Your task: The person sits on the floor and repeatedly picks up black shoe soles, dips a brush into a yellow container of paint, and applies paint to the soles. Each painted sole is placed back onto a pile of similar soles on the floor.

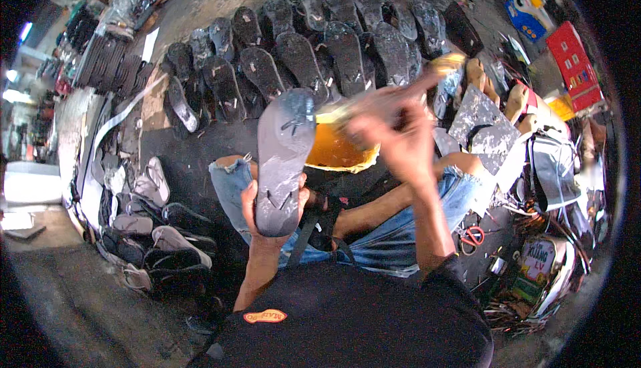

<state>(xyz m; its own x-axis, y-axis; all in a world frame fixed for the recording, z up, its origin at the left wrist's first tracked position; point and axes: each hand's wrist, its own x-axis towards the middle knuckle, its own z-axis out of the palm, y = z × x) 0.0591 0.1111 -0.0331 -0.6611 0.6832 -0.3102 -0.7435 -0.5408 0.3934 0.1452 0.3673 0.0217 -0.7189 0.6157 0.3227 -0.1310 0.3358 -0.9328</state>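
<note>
My left hand (249, 209) grips a grey sandal sole (284, 157) from below, thumb on one side and fingertips on the other. The sole stands nearly upright, its surface streaked with a wet-looking film and strap slots showing. My right hand (400, 144), smeared by motion, is closed around a long-handled brush (417, 91). Its pale end blurs beside the sole's upper right edge, above a yellow-orange tub (340, 166). What coats the brush end cannot be made out. The tub sits just beyond my crossed legs, partly hidden by the hand and brush.
Several dark soles (300, 61) lie in rows on the far side. Loose sandals (180, 241) are heaped at left. To the right are red-handled scissors (473, 236), a speckled grey sheet (484, 127), wooden foot forms (517, 101), a red box (574, 64) and an open tin (541, 268).
</note>
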